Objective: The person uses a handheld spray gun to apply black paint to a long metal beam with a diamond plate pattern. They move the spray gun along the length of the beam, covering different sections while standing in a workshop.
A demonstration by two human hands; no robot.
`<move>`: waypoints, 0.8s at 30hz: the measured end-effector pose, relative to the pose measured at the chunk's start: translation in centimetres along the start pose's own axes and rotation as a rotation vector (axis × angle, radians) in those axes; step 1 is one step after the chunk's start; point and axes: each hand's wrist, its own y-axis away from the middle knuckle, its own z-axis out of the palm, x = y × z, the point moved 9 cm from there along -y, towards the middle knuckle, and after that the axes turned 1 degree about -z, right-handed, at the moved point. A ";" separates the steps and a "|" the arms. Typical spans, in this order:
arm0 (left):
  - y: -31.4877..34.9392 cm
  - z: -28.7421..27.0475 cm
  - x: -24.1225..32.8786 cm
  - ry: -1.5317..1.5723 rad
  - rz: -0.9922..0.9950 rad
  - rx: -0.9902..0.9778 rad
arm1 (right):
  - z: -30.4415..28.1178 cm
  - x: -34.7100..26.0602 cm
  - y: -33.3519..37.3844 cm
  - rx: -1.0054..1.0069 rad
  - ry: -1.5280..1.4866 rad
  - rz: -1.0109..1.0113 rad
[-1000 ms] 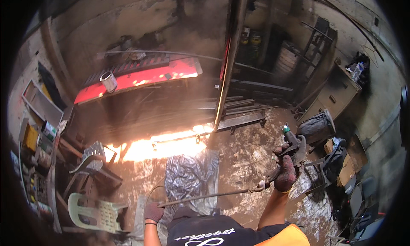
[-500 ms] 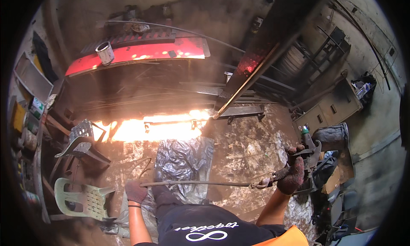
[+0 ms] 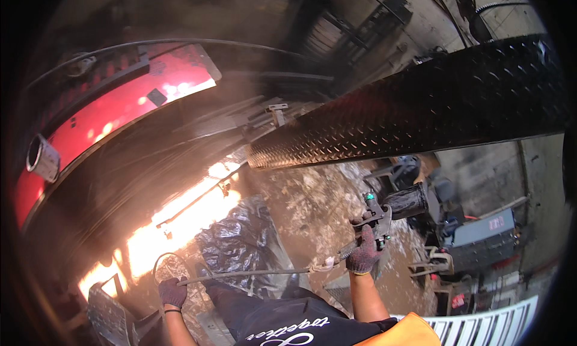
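My right hand (image 3: 364, 253), in a dark knitted glove, is wrapped round the handle of a spray gun (image 3: 378, 218). The gun has a dark cylindrical cup (image 3: 410, 200) on its side and green-tinted fittings. From its handle a grey hose (image 3: 252, 273) runs left across the front of my body. My gloved left hand (image 3: 174, 292) is closed round that hose, low on the left. A long black panel with a raised tread pattern (image 3: 409, 111) stretches from the middle toward the upper right, beyond the gun and apart from it.
A red panel (image 3: 129, 108) lies at the upper left with a paint can (image 3: 43, 159) on it. Dark plastic sheeting (image 3: 234, 244) covers stained floor, beside a glaring sunlit patch (image 3: 180, 220). A grey toolbox (image 3: 484, 232) and white slatted piece (image 3: 487, 325) are at right.
My view has turned right, so the black panel now spans the upper right. The spray gun appears farther left in view. Both hands keep their hold on gun and hose.
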 end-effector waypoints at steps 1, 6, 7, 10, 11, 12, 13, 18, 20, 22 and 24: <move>-0.7 -0.3 -0.1 0.011 0.020 -0.023 | 1.2 -1.0 0.7 0.013 0.064 0.012; -4.1 -1.1 1.3 0.061 0.103 -0.102 | 2.9 -3.8 1.4 0.059 0.114 -0.089; -4.6 -1.2 2.0 0.060 0.147 -0.084 | 3.2 -4.6 1.2 0.069 0.097 -0.104; -4.8 -1.7 4.0 0.072 0.228 -0.060 | 1.9 -6.1 0.2 0.107 0.104 -0.151; -4.6 -2.0 4.9 0.079 0.245 -0.056 | 0.4 -6.0 -0.3 0.122 0.073 -0.142; -4.1 -2.1 5.7 0.087 0.235 -0.059 | -0.9 -6.0 -0.8 0.136 0.042 -0.132; -3.7 -2.5 6.4 0.091 0.225 -0.059 | -1.0 -6.7 -1.6 0.107 -0.020 -0.145; 1.4 -2.0 10.0 0.044 0.168 0.025 | -7.9 -4.8 -5.2 0.047 -0.188 -0.108; 4.7 -1.2 11.5 0.050 0.132 0.079 | -10.5 -3.1 -7.2 -0.060 -0.282 -0.110; 9.3 -0.3 13.5 0.022 0.087 0.143 | -13.2 -1.0 -9.2 -0.123 -0.421 -0.086; 14.2 3.0 15.3 0.007 0.017 0.187 | -16.9 2.3 -11.3 -0.177 -0.501 -0.019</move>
